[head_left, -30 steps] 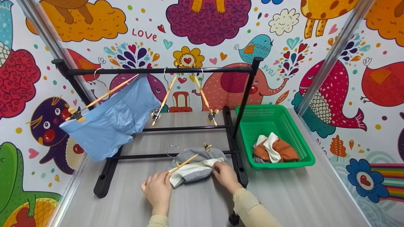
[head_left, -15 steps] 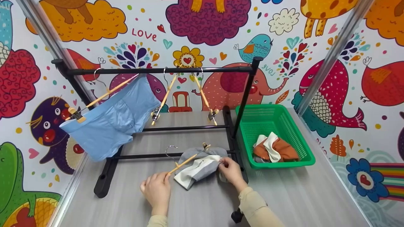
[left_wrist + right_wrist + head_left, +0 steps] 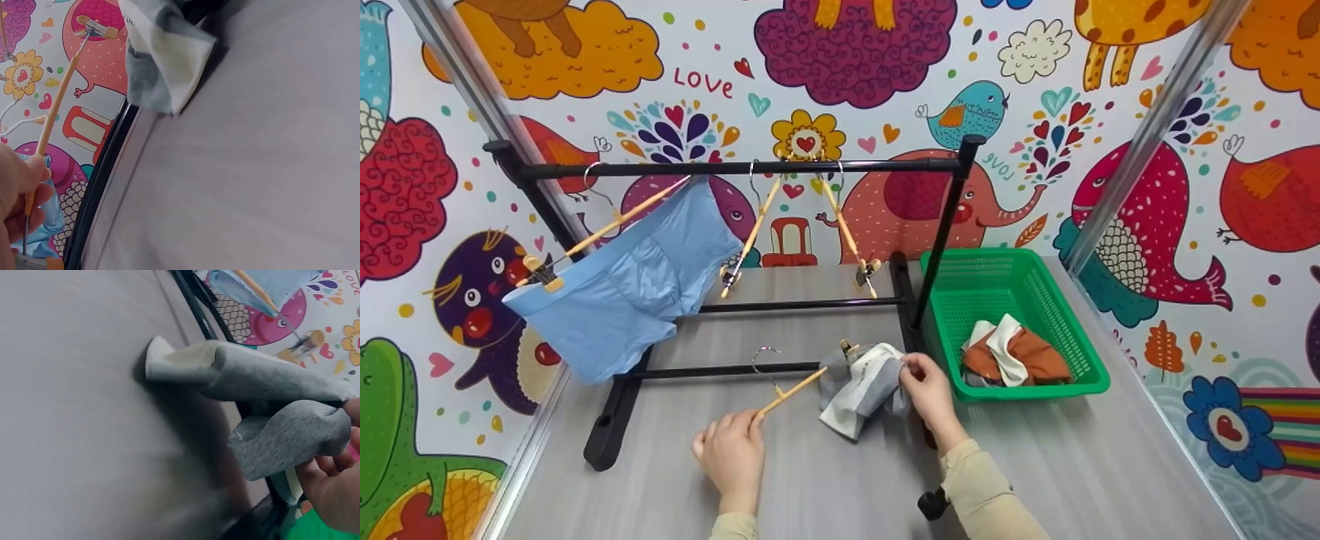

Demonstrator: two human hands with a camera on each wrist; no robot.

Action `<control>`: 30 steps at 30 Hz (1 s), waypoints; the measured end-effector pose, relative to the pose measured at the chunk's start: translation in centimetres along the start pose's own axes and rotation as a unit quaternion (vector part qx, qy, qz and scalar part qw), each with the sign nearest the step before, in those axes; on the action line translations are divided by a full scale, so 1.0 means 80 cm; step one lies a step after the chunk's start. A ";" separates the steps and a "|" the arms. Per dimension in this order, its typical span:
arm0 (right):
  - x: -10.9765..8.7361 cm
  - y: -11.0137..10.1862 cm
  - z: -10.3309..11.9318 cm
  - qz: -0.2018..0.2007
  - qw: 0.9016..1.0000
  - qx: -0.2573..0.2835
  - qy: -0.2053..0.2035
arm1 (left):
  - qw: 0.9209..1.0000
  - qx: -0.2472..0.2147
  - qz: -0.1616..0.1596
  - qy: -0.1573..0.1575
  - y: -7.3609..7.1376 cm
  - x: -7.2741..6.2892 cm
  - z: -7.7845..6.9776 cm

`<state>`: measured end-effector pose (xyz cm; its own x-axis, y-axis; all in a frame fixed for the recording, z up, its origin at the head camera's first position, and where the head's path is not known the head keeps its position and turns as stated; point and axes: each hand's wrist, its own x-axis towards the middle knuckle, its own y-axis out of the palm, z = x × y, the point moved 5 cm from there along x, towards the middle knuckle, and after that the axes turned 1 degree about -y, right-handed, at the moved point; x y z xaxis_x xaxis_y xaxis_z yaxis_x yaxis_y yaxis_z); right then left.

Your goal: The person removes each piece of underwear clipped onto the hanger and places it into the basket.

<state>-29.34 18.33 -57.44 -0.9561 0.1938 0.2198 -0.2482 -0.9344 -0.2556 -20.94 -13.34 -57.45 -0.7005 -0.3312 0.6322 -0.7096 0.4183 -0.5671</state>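
My left hand (image 3: 733, 457) grips one end of a wooden clip hanger (image 3: 793, 392), held at a slant with its wire hook up. In the left wrist view the hanger's far clip (image 3: 97, 27) holds nothing and stands apart from the cloth. My right hand (image 3: 930, 394) pinches a bunched grey-and-white garment (image 3: 866, 386) at its right edge. In the right wrist view the garment's folds (image 3: 292, 439) sag from my thumb and fingertips, with a pale end reaching toward the table. Small lettering shows on its white part. In the head view the garment overlaps the hanger's far end.
A black rack (image 3: 750, 166) stands ahead, with low crossbars behind my hands. Light blue boxer briefs (image 3: 630, 285) hang from it at left, beside two bare clip hangers (image 3: 840, 217). At right stands a green basket (image 3: 1099, 386) holding an orange-and-white garment (image 3: 1027, 358).
My right hand has moved right and slightly away from me, drawing the grey-and-white garment away from my left hand and baring the hanger's near half. My left hand has barely moved.
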 end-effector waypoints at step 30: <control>0.037 -0.149 0.094 -0.187 0.973 0.127 -0.050 | 1.000 0.023 0.014 -0.010 -0.012 0.009 0.011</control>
<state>-28.04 27.77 -46.68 -0.7830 0.5163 0.3470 -0.5174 -0.8502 0.0976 -20.87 -14.71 -56.90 -0.7216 -0.3365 0.6051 -0.6917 0.3893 -0.6083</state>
